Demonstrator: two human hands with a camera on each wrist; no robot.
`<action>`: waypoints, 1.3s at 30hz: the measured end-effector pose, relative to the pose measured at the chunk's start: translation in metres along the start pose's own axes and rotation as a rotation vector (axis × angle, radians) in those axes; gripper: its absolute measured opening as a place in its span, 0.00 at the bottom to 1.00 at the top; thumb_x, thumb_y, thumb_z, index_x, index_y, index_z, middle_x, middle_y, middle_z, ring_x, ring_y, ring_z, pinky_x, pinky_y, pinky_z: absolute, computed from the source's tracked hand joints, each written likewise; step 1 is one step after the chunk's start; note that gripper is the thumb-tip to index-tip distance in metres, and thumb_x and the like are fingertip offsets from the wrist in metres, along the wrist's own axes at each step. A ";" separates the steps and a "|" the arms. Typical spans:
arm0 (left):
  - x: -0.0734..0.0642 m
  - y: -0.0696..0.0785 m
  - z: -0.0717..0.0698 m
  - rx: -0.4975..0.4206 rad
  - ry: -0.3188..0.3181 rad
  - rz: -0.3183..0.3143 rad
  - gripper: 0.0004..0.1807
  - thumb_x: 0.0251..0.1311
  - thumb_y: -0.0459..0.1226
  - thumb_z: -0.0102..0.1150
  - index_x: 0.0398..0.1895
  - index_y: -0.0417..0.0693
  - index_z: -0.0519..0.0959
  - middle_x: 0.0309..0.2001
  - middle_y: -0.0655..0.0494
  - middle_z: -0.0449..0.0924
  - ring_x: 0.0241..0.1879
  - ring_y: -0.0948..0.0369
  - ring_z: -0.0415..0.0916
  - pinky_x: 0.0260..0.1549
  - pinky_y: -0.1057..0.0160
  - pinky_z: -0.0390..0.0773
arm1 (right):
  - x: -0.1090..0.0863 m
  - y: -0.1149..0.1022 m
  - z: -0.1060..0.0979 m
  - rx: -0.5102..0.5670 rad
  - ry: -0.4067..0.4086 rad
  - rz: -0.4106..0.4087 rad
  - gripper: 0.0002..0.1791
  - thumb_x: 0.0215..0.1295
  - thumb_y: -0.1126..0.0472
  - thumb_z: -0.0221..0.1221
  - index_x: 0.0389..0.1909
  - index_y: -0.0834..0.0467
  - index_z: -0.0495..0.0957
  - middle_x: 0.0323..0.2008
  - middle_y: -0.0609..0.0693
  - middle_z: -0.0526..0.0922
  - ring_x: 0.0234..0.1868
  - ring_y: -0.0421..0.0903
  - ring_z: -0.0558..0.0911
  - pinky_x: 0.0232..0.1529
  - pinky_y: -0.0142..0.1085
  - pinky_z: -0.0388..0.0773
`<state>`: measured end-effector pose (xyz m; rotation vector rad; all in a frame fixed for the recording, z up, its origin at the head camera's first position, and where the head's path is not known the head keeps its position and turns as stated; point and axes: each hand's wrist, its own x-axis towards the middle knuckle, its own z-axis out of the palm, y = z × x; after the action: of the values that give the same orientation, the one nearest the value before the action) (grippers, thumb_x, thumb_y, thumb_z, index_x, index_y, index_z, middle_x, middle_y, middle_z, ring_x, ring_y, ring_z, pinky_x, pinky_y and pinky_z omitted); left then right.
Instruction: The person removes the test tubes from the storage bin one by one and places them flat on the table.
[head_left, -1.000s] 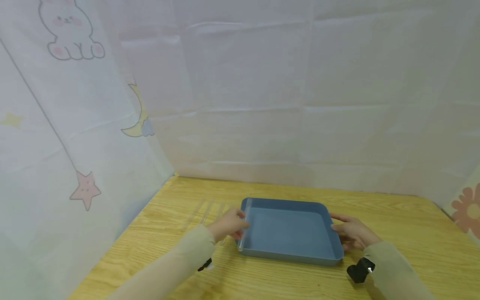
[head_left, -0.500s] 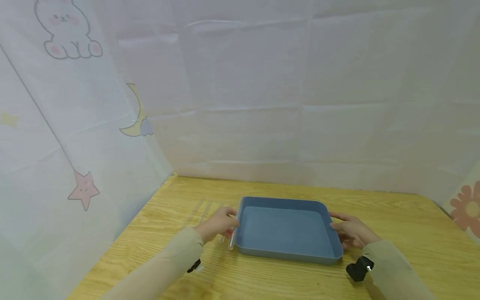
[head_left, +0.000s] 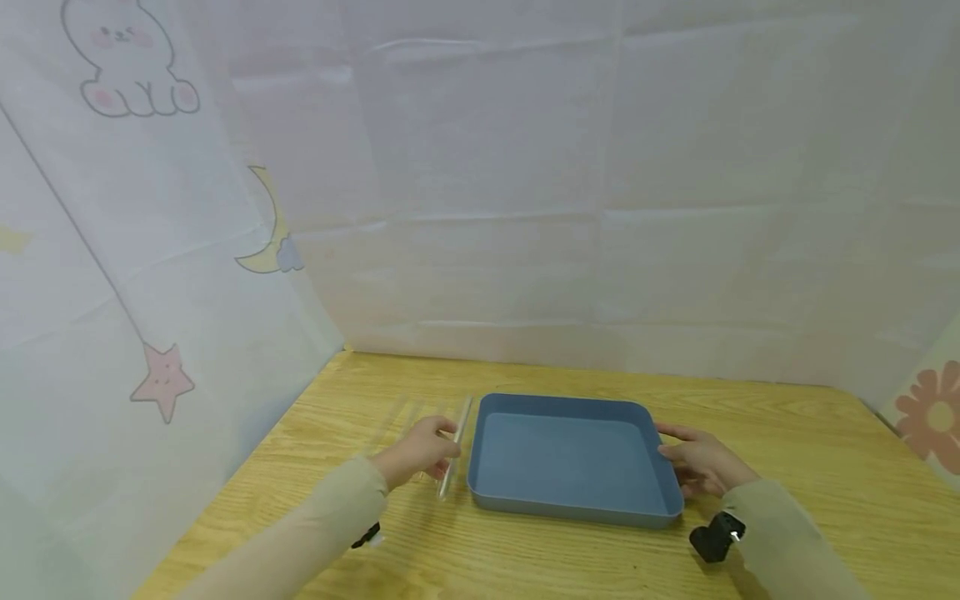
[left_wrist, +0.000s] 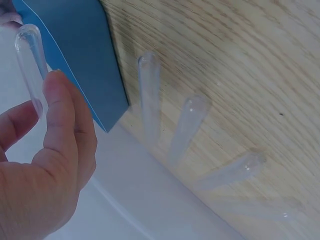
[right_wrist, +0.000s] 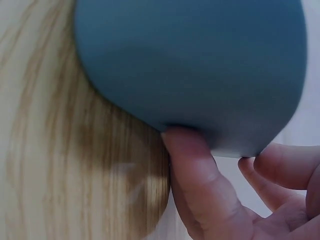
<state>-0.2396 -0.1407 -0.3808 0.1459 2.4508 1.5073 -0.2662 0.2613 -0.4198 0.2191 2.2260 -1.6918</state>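
Observation:
Thumb and fingers of my left hand [head_left: 416,450] pinch a clear test tube [left_wrist: 31,60] with a rounded end. In the head view it slants just outside the left wall of a shallow blue tray [head_left: 570,458]. Nothing lies in the tray. My right hand [head_left: 701,462] grips the tray's right side, thumb up at the rim; one fingertip [right_wrist: 187,142] presses low on the outer wall in the right wrist view. Several more clear tubes [left_wrist: 149,90] lie side by side on the table left of the tray, partly behind my left hand in the head view.
The tray and tubes are on a wood-grain table [head_left: 555,562]. A pale printed cloth [head_left: 487,183] hangs behind and along the left side. A black wrist camera [head_left: 716,537] hangs below my right wrist.
My left hand has moved left with the test tube, from over the tray's left edge to outside it. The right hand keeps its place at the tray.

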 end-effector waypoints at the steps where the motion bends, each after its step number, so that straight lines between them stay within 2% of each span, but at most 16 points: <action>1: 0.000 0.000 -0.001 0.002 0.008 -0.001 0.25 0.60 0.27 0.54 0.61 0.25 0.66 0.41 0.43 0.78 0.23 0.60 0.71 0.25 0.62 0.80 | 0.000 0.000 0.000 -0.003 0.000 -0.002 0.33 0.74 0.66 0.49 0.75 0.65 0.47 0.46 0.60 0.78 0.37 0.49 0.80 0.32 0.43 0.81; 6: 0.002 0.000 -0.006 0.001 0.022 -0.001 0.26 0.61 0.27 0.54 0.63 0.25 0.66 0.43 0.41 0.78 0.21 0.60 0.71 0.24 0.62 0.80 | -0.002 0.001 -0.003 0.001 -0.014 -0.019 0.33 0.74 0.67 0.47 0.75 0.66 0.45 0.43 0.58 0.80 0.36 0.50 0.81 0.31 0.42 0.81; 12: 0.003 -0.008 -0.017 0.007 0.031 0.003 0.27 0.61 0.27 0.53 0.64 0.25 0.65 0.43 0.41 0.77 0.21 0.60 0.70 0.24 0.62 0.79 | -0.002 0.001 -0.004 -0.001 -0.016 -0.022 0.33 0.74 0.67 0.47 0.74 0.67 0.45 0.43 0.58 0.79 0.35 0.49 0.80 0.30 0.41 0.80; 18: -0.001 -0.015 -0.029 0.025 0.023 0.020 0.28 0.60 0.27 0.53 0.63 0.24 0.64 0.42 0.42 0.76 0.24 0.59 0.71 0.27 0.61 0.79 | -0.003 -0.001 -0.005 0.013 -0.008 -0.022 0.34 0.74 0.67 0.48 0.75 0.66 0.45 0.44 0.58 0.79 0.36 0.49 0.81 0.32 0.43 0.81; 22: -0.004 -0.018 -0.034 0.036 0.032 0.028 0.29 0.59 0.27 0.53 0.63 0.24 0.63 0.39 0.43 0.76 0.23 0.60 0.70 0.25 0.61 0.79 | -0.005 -0.001 -0.006 0.009 -0.011 -0.023 0.34 0.74 0.66 0.47 0.75 0.66 0.44 0.43 0.58 0.80 0.36 0.49 0.80 0.32 0.43 0.80; 31: -0.006 -0.037 -0.052 0.072 0.087 0.031 0.30 0.57 0.27 0.53 0.64 0.22 0.63 0.39 0.40 0.77 0.20 0.61 0.68 0.22 0.62 0.77 | -0.004 0.000 -0.004 0.003 -0.003 -0.014 0.33 0.74 0.66 0.47 0.75 0.66 0.45 0.43 0.58 0.80 0.36 0.50 0.81 0.33 0.44 0.80; 39: -0.014 -0.045 -0.072 0.071 0.124 0.027 0.30 0.58 0.28 0.53 0.63 0.21 0.62 0.38 0.40 0.76 0.20 0.62 0.68 0.21 0.64 0.77 | -0.003 0.002 0.002 0.000 -0.004 -0.017 0.33 0.73 0.67 0.47 0.74 0.67 0.45 0.44 0.60 0.80 0.35 0.51 0.81 0.31 0.44 0.80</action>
<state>-0.2439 -0.2267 -0.3876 0.1015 2.6108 1.4828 -0.2628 0.2597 -0.4208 0.1962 2.2313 -1.6991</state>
